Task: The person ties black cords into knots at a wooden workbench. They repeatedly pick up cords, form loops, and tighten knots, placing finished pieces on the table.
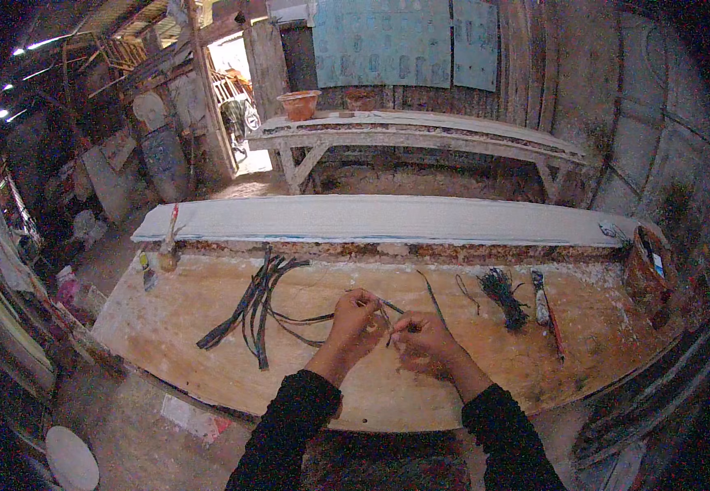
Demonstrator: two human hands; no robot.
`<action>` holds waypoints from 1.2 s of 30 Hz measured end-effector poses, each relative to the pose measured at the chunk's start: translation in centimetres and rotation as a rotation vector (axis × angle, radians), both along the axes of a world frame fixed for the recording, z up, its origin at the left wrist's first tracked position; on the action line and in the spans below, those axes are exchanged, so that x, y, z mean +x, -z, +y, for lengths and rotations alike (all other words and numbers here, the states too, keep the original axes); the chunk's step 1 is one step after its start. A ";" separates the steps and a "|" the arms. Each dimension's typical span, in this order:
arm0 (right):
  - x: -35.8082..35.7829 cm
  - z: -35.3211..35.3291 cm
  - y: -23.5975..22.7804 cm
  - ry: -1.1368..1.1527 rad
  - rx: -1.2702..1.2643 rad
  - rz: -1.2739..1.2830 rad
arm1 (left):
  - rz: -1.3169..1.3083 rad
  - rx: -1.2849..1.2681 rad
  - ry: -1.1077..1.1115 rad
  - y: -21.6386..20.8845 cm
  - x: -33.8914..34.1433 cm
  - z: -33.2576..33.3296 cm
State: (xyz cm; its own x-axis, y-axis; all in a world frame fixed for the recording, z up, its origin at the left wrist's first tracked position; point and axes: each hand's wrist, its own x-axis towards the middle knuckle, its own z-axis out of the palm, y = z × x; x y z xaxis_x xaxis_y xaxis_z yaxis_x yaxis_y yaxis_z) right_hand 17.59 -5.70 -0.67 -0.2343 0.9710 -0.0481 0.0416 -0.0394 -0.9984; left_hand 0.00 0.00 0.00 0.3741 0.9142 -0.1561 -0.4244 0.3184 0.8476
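Note:
Over the middle of a plywood board [355, 401], my left hand [355, 323] is closed in a pinch on a thin dark strip [385, 314]. My right hand [423, 344] pinches the same strip just beside it, fingertips close together. How the strip is folded or looped between them is too small to tell. Left of my hands lies a loose bundle of long dark strips [254, 303], some curving toward my left hand. A separate dark strip [431, 295] lies beyond my right hand. Farther right are a thin cord loop [467, 293] and a tangled bunch of dark string [502, 299].
A white-wrapped tool [541, 299] and a red pencil-like stick [557, 337] lie at right, near a brown pot [649, 266]. A brush [170, 245] stands at the left. A long white slab [371, 219] borders the far edge; behind it is a bench [420, 135].

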 end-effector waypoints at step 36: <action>0.8 2.6 4.6 0.470 0.390 -0.305 | 0.061 -0.002 -0.120 -0.7 0.5 -0.3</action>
State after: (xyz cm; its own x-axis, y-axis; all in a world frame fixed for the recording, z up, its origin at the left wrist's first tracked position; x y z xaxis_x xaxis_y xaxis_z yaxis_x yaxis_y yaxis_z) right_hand 18.42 -3.12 -5.27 0.1847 0.9260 0.3294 0.3902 0.2385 -0.8893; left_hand 0.49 -0.30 0.72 0.2522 0.9513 -0.1773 -0.4075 0.2706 0.8722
